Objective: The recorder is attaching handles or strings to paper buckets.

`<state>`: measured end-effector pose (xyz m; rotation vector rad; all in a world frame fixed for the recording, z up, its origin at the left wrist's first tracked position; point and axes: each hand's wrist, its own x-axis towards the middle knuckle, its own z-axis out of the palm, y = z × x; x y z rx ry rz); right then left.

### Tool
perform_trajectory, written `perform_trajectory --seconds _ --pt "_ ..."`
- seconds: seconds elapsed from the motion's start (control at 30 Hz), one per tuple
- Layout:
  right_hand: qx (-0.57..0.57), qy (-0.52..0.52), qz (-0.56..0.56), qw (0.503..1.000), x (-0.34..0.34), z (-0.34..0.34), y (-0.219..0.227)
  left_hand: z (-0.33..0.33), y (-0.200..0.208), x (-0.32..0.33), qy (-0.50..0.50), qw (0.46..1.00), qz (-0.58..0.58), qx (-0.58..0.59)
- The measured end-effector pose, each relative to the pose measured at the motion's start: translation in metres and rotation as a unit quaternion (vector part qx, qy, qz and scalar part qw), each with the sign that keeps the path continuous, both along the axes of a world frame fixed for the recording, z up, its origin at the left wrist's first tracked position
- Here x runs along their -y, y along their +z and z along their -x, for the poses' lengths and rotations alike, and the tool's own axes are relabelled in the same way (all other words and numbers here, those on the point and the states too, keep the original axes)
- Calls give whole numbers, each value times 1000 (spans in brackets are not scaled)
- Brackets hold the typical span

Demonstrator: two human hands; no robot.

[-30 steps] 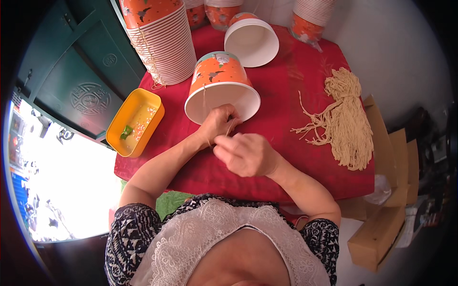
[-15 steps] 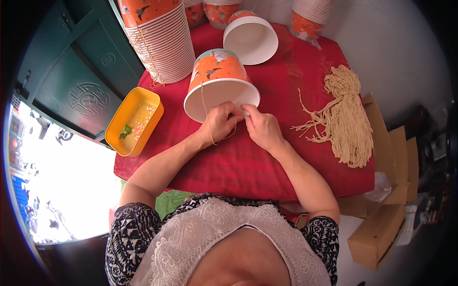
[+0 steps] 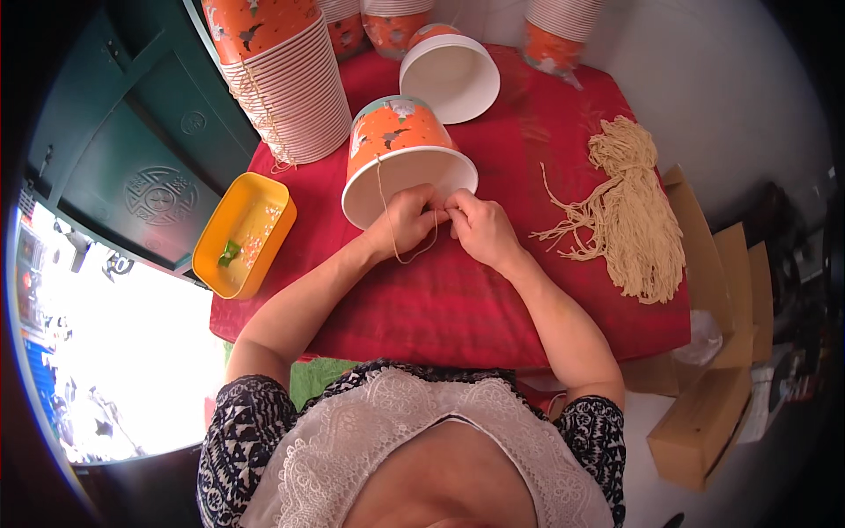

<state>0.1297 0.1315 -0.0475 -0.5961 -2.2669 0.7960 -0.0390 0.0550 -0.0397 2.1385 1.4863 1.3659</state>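
An orange paper bucket [image 3: 400, 132] with a white rim and printed figures lies tipped on the table, its mouth toward me. A thin beige string [image 3: 385, 198] is fixed near the upper left of its rim. From there the string hangs across my left wrist and loops back up to my fingers. My left hand [image 3: 405, 220] is closed in a pinch on the string in front of the bucket's mouth. Fingertips of my right hand [image 3: 482, 231] meet it by the lower right rim, also pinched; what they hold is hidden.
A tall stack of buckets [image 3: 290, 110] with strings stands at the left, beside a yellow tub [image 3: 286, 224] holding small bits. Another bucket [image 3: 449, 79] lies behind. A bundle of beige strings [image 3: 647, 229] lies right on the red tablecloth [image 3: 528, 308]. Cardboard boxes [image 3: 700, 422] stand beyond the table.
My right fingertips have shifted slightly left, closer against my left fingers. The string loop below my hands hangs a little wider. The whole view has shifted slightly.
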Motion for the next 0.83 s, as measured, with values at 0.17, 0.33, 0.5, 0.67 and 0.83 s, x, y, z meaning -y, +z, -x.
perform_trajectory --seconds 0.17,0.33,0.5,0.67,0.83 --pt "26 11 90 996 -7 -9 10 -9 30 1 10 907 368 207" --pt "34 46 157 986 -7 -13 19 -8 27 -1 21 907 353 228" --pt "39 54 170 983 -4 -15 20 -7 23 -4 34 905 353 235" --pt "25 61 153 986 -5 -16 17 -5 21 -4 10 902 344 262" --pt "-3 23 96 995 -6 -17 15 -2 15 -3 0 905 341 253"
